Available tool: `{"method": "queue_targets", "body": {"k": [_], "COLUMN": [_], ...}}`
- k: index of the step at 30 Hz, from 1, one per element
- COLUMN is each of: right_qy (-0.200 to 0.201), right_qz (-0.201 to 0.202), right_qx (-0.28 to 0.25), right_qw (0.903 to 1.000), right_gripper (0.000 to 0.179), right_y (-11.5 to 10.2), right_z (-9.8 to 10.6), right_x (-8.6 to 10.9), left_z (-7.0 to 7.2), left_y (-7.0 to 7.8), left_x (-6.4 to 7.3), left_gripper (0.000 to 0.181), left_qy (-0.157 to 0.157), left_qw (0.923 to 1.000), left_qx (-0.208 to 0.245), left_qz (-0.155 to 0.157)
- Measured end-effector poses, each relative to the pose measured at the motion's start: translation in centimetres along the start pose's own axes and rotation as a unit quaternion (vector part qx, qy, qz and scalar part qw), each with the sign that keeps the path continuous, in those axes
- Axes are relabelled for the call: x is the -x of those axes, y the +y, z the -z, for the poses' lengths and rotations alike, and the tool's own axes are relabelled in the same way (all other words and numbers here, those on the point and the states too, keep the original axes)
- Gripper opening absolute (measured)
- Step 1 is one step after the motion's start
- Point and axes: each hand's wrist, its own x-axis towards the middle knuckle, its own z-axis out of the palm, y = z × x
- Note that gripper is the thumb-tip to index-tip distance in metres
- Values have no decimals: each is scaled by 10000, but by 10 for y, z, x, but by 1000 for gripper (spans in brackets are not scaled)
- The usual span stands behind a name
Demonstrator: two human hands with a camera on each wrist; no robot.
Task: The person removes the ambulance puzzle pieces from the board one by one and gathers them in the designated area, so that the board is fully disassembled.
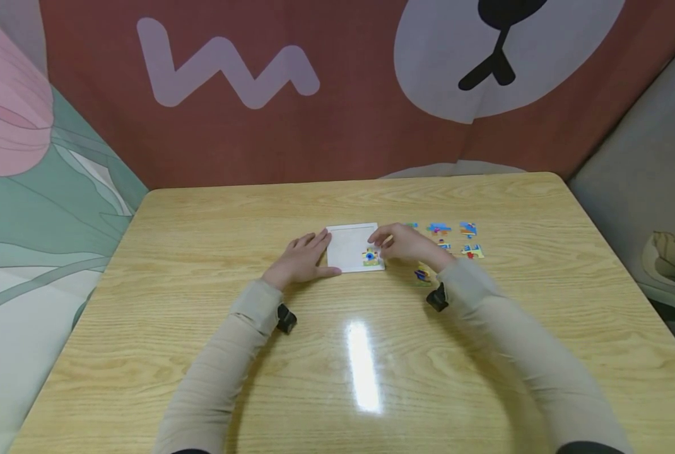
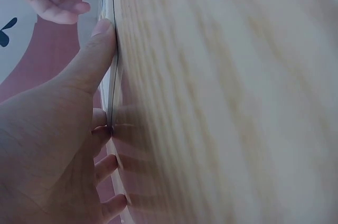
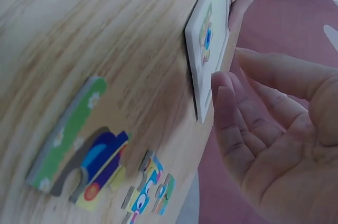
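Observation:
A shallow white puzzle tray (image 1: 344,244) lies on the table, with one jigsaw piece (image 1: 370,257) in its near right corner. My left hand (image 1: 302,260) rests against the tray's left side, its fingers spread along the edge and the thumb at the near corner. Over the tray's right edge hovers my right hand (image 1: 401,243), fingers loosely bent. In the right wrist view its thumb and fingertips stand apart, and no piece shows between them. Just right of the tray lies a green-edged piece with a vehicle picture (image 3: 105,155), partly shaded by the right arm in the head view.
Several loose jigsaw pieces lie right of the tray, among them a blue one (image 1: 468,229), a blue-pink one (image 1: 440,227) and one with red (image 1: 472,251). The right forearm passes close by them. A printed red curtain (image 1: 349,145) hangs behind the wooden table (image 1: 201,214).

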Motion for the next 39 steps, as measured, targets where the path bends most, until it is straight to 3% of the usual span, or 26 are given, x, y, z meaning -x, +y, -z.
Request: {"method": "queue_targets", "body": {"k": [9, 25, 33, 39], "right_qy": [-159, -253, -213, -150], "right_qz": [-188, 16, -20, -32], "right_qx": [228, 967, 979, 964], "right_qw": [9994, 9950, 9950, 9952], "right_gripper": [38, 35, 45, 39], "right_y": [-5, -6, -10, -9], "right_z": [-7, -13, -13, -13], "right_x": [-1, -7, -6, -7], "left_z": [-1, -2, -2, -1], "left_y": [-1, -1, -1, 0], "left_x": [0, 0, 0, 0], "left_gripper": [93, 92, 92, 91], "left_qy": [11, 14, 12, 40], "left_qw": [10000, 10000, 10000, 10000], "left_qx": [24, -3, -28, -81], "left_qz": [-27, 15, 5, -1]}}
